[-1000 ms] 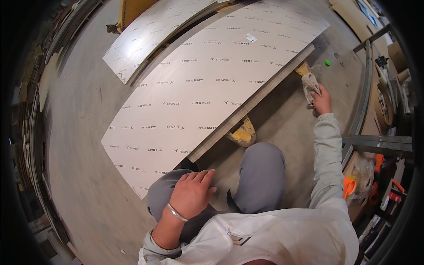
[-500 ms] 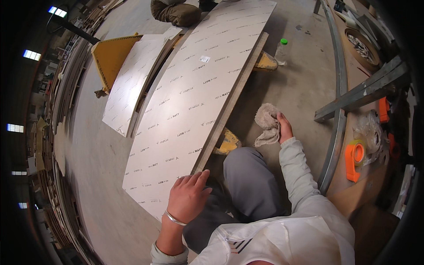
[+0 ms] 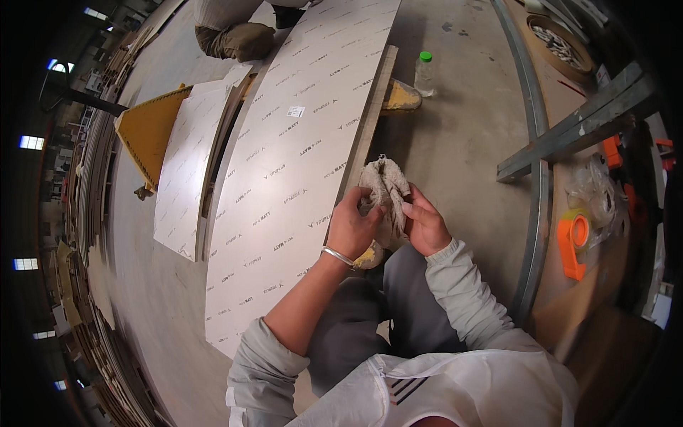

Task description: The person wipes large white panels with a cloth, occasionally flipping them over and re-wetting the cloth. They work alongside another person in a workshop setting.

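Observation:
A crumpled beige cloth (image 3: 385, 181) is held up between both hands in front of my knees. My left hand (image 3: 353, 222), with a silver bangle at the wrist, grips the cloth's left side. On its right side, my right hand (image 3: 425, 219) pinches it between thumb and fingers. Just left of the hands lies a long white panel (image 3: 284, 171) with a printed film and a small white label (image 3: 296, 111). The panel rests on a stack whose right edge (image 3: 377, 107) runs beside my left hand.
A yellow pallet jack (image 3: 149, 135) stands at the left by a smaller white panel (image 3: 186, 171); one fork tip (image 3: 402, 97) pokes out on the right. Beyond it stands a green-capped bottle (image 3: 425, 75). A steel frame (image 3: 533, 164) and orange tape dispenser (image 3: 573, 242) are at right. Another person (image 3: 235, 35) crouches far left.
My left hand has left the panel's near corner and taken hold of the cloth. The right hand has brought the cloth left, toward the panel edge. The view has shifted slightly.

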The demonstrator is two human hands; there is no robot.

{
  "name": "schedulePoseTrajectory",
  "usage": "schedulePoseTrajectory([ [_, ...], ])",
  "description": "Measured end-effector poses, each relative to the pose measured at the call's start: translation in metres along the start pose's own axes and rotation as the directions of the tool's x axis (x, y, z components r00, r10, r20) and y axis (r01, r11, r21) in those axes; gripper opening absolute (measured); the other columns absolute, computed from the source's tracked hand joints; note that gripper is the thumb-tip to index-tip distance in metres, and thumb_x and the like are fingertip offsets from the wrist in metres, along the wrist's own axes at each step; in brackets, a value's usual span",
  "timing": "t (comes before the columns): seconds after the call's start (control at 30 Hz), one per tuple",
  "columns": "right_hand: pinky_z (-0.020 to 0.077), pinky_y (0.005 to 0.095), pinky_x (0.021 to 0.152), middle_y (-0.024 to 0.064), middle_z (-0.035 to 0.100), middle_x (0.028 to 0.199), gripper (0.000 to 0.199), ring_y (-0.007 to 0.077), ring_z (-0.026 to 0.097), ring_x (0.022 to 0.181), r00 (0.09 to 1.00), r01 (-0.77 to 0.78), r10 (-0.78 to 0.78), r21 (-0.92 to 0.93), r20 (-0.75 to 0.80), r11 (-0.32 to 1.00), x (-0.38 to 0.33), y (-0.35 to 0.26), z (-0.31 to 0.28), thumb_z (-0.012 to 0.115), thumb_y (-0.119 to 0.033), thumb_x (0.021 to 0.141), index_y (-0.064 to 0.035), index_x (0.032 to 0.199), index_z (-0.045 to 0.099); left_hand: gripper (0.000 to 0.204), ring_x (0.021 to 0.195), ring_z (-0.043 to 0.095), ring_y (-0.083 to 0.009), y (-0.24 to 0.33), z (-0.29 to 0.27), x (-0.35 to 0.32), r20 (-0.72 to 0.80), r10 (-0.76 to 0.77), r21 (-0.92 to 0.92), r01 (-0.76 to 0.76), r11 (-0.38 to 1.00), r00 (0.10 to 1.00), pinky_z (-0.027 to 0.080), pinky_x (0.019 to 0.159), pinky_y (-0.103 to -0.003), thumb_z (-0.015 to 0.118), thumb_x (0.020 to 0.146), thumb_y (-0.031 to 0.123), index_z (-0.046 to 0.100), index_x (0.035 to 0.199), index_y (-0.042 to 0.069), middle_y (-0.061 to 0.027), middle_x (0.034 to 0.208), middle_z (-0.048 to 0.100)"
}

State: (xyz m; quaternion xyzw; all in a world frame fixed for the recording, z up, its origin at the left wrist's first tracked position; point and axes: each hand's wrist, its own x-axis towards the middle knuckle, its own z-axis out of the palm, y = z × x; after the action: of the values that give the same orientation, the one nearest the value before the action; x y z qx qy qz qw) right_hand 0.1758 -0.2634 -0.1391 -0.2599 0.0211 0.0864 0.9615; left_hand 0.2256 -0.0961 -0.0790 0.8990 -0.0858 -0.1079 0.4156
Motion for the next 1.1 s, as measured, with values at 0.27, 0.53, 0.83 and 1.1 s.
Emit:
schedulePoseTrajectory([
  [0.27,0.0515,0.0318,0.097,0.0073,0.068,0.118,0.028,0.0161,0.064,0.107,0.933,0.160,-0.183,-0.096,-0.309,0.982,-0.009,-0.043,-0.045,0.051,-0.005,0.100,-0.0004,0.126,0.060,0.017,0.087,0.064,-0.0171,0.010,0.009,0.040,0.071,-0.122,-0.488,0.141,0.861,0.990,0.051,0.083,-0.030,0.064,0.100,0.014,0.069,0.102,-0.002,-0.0082,0.098,0.070],
  [0.53,0.0509,0.0341,0.103,0.0095,0.067,0.126,0.036,0.0187,0.065,0.115,0.961,0.075,-0.070,0.010,-0.267,0.997,-0.026,-0.068,-0.029,0.053,-0.009,0.101,0.0008,0.136,0.057,0.018,0.100,0.068,-0.0191,0.007,0.031,0.046,0.417,-0.046,-0.852,0.408,0.330,0.908,0.055,0.094,-0.036,0.049,0.109,0.013,0.063,0.113,0.003,-0.0078,0.109,0.071],
  [0.83,0.0532,0.0390,0.104,0.0127,0.069,0.124,0.053,0.0239,0.067,0.114,0.962,0.177,-0.169,0.017,-0.215,0.984,-0.025,-0.070,-0.041,0.053,0.005,0.084,0.0026,0.136,0.057,0.022,0.091,0.064,-0.0128,-0.017,0.039,0.051,0.204,-0.152,-0.474,0.233,0.849,0.967,0.053,0.083,-0.029,0.057,0.106,0.020,0.066,0.113,0.002,-0.0039,0.101,0.069],
  [1.1,0.0507,0.0386,0.108,0.0138,0.067,0.129,0.056,0.0251,0.065,0.119,0.967,0.202,-0.194,0.032,-0.167,0.979,-0.014,-0.052,-0.033,0.052,0.006,0.083,0.0017,0.139,0.055,0.046,0.097,0.067,-0.0182,0.027,0.026,0.026,0.321,-0.071,-0.474,0.225,0.851,0.944,0.052,0.090,-0.033,0.060,0.105,0.036,0.063,0.130,-0.002,-0.0065,0.109,0.072],
])
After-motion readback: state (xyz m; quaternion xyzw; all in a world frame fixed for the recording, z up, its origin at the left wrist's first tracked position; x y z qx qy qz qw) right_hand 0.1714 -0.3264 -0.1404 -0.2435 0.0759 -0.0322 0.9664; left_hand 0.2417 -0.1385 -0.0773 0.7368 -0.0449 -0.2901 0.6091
